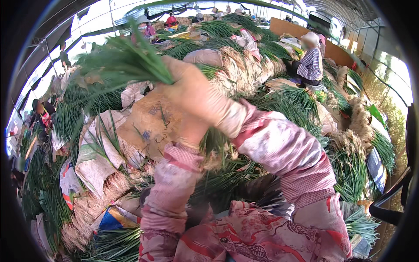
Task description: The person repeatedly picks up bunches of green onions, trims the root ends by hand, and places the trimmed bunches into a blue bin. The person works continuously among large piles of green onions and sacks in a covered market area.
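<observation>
Raised in front of me, my right hand [198, 94], in a pale glove, is closed around a bunch of green onions [126, 63]. The long thin leaves fan out to the left and are smeared by motion. Just below and partly behind the right hand is my left hand [192, 131]; its fingers are hidden, so whether it also grips the bunch does not show. Beneath both hands lies a brown sack [150, 120] with loose green leaves on it. Patterned pink sleeves cover both forearms.
Heaps of green onions [297, 102] with pale root ends surround me. Whitish sacks [98, 150] lie over piles at the left. A person in a checked shirt [310, 65] sits at the right; several others work farther back. A dark curved bar [386, 214] stands at the right edge.
</observation>
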### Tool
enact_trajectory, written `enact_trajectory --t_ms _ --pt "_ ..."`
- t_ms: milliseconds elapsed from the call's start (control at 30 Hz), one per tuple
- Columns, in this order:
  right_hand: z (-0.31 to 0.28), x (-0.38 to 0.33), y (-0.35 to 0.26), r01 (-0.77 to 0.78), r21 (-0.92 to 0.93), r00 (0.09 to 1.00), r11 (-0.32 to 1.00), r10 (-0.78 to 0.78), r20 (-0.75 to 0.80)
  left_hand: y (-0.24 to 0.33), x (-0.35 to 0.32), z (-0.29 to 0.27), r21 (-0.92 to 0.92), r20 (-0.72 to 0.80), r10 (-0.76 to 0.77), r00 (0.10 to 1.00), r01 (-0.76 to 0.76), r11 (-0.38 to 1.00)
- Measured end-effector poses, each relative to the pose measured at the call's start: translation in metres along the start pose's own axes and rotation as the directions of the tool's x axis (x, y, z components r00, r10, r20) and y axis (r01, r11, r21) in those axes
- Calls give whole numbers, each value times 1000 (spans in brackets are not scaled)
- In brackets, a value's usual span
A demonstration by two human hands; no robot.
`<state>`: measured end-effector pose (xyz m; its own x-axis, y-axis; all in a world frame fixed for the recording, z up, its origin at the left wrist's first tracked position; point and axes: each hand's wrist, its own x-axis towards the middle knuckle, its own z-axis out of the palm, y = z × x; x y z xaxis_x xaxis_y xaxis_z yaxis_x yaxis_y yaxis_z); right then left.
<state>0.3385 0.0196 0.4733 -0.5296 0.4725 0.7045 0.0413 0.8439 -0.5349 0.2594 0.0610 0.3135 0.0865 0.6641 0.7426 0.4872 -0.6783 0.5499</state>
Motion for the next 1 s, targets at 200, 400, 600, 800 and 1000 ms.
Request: enact_trajectory --t_ms 200,400,600,800,1000 --pt "-31 -26 10 467 -221 884 856 -452 118 -28 7 -15 114 -160 -255 954 274 955" --pt "-80 -161 61 -161 34 982 986 163 -92 66 24 2 -704 -249 -306 919 45 708" --pt "-17 -249 75 -350 568 884 745 464 -63 133 -19 52 -428 250 -390 886 463 776" --pt "-47 -335 77 -144 786 658 601 651 -378 170 -13 155 -270 593 148 791 22 963" --pt "-171 -417 44 203 734 166 648 716 -678 234 5 173 -334 501 484 717 -355 873"
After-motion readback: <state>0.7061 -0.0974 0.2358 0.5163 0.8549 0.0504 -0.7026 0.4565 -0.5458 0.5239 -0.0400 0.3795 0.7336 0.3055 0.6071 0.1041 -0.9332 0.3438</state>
